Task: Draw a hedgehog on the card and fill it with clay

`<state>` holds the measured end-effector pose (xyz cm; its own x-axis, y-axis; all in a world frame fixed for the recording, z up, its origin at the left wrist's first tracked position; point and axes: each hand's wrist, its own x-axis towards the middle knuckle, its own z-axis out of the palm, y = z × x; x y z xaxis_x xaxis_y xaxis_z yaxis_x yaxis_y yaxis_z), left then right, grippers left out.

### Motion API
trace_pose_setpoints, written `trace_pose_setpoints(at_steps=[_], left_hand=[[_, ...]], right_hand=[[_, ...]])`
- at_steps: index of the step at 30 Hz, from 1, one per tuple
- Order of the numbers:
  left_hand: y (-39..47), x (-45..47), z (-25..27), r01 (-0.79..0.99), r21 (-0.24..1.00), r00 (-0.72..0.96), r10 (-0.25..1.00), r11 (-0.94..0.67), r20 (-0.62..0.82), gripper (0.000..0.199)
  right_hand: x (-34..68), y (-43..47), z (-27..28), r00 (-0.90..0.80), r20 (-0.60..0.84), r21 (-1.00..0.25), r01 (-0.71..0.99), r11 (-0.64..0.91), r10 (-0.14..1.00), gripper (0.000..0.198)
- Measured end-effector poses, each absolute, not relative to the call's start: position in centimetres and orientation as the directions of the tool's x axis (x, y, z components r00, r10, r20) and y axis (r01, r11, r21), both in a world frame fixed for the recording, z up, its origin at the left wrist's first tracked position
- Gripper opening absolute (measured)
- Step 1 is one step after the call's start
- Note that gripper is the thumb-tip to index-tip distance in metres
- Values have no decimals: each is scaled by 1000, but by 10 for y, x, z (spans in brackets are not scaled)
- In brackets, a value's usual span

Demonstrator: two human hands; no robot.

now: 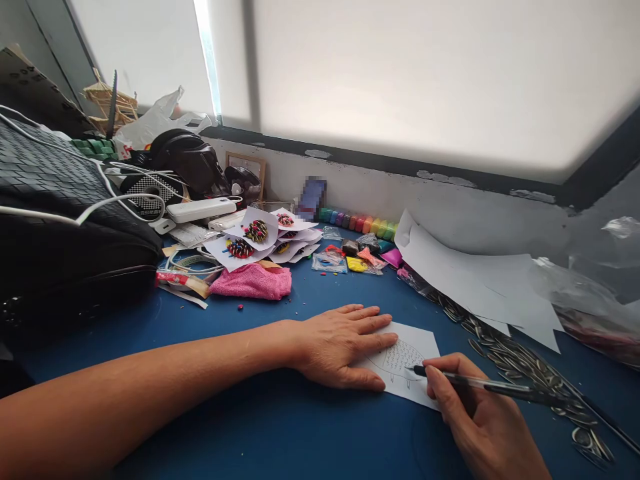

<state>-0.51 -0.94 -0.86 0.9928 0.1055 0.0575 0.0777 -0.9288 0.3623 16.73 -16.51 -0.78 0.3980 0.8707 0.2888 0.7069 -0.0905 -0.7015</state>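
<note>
Paper [424,343]: a small white sheet at the near right of centre, flat on the blue table [240,420].
Drawing [399,357]: a rounded outline on the sheet, filled with short marks, with two little legs along its near edge.
Left hand [350,348]: palm down, fingers and thumb spread, lying over the sheet's left part.
Right hand [477,417]: thumb and fingers pinching a pen, just beside the sheet's near right side.
Pen [493,385]: slanted, tip pointing left at the drawing; whether it touches cannot be told.
Seeds [525,367]: a striped, loose heap to the right, beyond the right hand.
Sheets [465,283]: large, white, partly curled, at the far right beside the heap.
Packets [357,265]: small, several colours, far side near the middle.
Cards [257,231]: white, overlapping, bearing colourful spiky figures, far left of centre.
Cloth [253,281]: pink, bunched, on the near side of them.
Bag [65,220]: black, woven-looking, far left.
</note>
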Motion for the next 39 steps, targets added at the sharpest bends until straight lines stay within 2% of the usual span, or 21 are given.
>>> trace_pose_setpoints(at_steps=[5,11,15,20,24,28,31,35,39], left_hand=[[-10,-5,-8,83,356,993,107,-931,46,73],[-10,-5,-7,84,357,993,108,-930,46,73],[-10,-5,-7,88,358,993,110,-930,41,72],[-10,-5,-7,94,366,993,115,-926,35,72],[-10,-5,-6,96,369,993,115,-924,29,73],[-11,-5,-6,97,365,993,116,-926,31,73],[-11,-5,-7,92,362,993,114,-928,38,73],[-11,-5,-7,94,360,993,115,-928,36,73],[-11,-5,-7,96,359,992,117,-929,39,72]], right_hand=[[163,-166,-10,400,255,-745,662,-85,880,27],[166,-166,-11,410,258,-707,697,-118,875,30],[164,-167,-11,397,249,-735,672,-95,883,30],[164,-166,-8,413,252,-687,713,-139,875,31],[171,-166,-7,312,243,-652,754,-84,918,33],[176,-166,-8,381,260,-634,760,-140,887,36],[175,-166,-8,335,263,-606,787,-115,905,36],[170,-165,-7,417,305,-618,770,-156,856,34],[174,-162,-8,293,313,-575,816,-65,904,33]])
